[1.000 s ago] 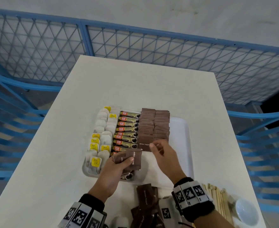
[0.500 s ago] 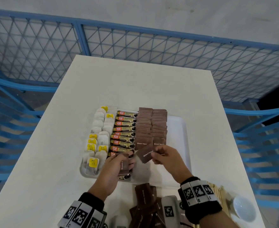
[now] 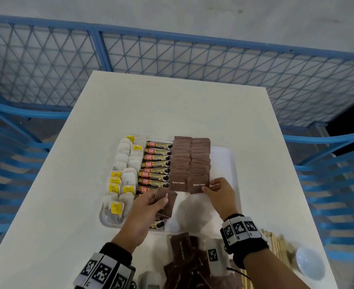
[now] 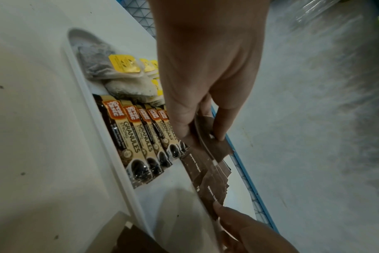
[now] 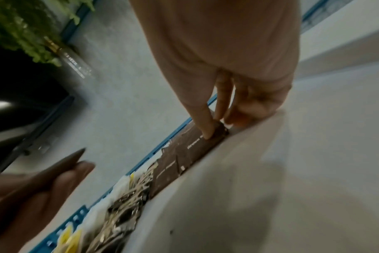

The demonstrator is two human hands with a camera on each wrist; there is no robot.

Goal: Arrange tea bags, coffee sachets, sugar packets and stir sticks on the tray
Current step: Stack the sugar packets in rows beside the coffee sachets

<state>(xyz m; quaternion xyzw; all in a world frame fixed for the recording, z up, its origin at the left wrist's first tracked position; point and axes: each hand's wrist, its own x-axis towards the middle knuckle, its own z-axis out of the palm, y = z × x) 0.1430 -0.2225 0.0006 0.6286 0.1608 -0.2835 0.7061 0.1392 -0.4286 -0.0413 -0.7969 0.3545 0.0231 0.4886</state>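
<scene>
On the left of the flat white plastic tray (image 3: 232,163) you had two columns of white paper tea bags with yellow tags (image 3: 122,176), running from the near rim away from you. Just right of them lay a column of gold and black coffee granule sachets (image 3: 156,163), each with its long axis across the tray, the orange label end to the left and the dark end to the right.

Your left hand (image 3: 149,207) hovered over the near end of that column, thumb and fingers clamped on a small stack of brown paper sugar packets (image 3: 167,205), held tilted above the tray with its long axis roughly away from you. The left wrist view showed the thumb (image 4: 222,125) pressing the stack against the fingers.

Next came two columns of overlapping brown sugar packets (image 3: 190,161). The nearest one in the right column, a brown packet printed "Brown Sugar" (image 3: 198,185), lay flat with its print reading left to right. Your right hand (image 3: 221,192) pinched its right edge between thumb and curled fingers; in the right wrist view one fingertip (image 5: 207,133) pressed down on it.

The right part of the tray was bare white plastic. Nearer you on the white table (image 3: 171,105) lay a loose heap of brown packets (image 3: 184,257), then pale wooden stir sticks (image 3: 276,245) with their long axes pointing away from you, and a small white bowl (image 3: 309,263).
</scene>
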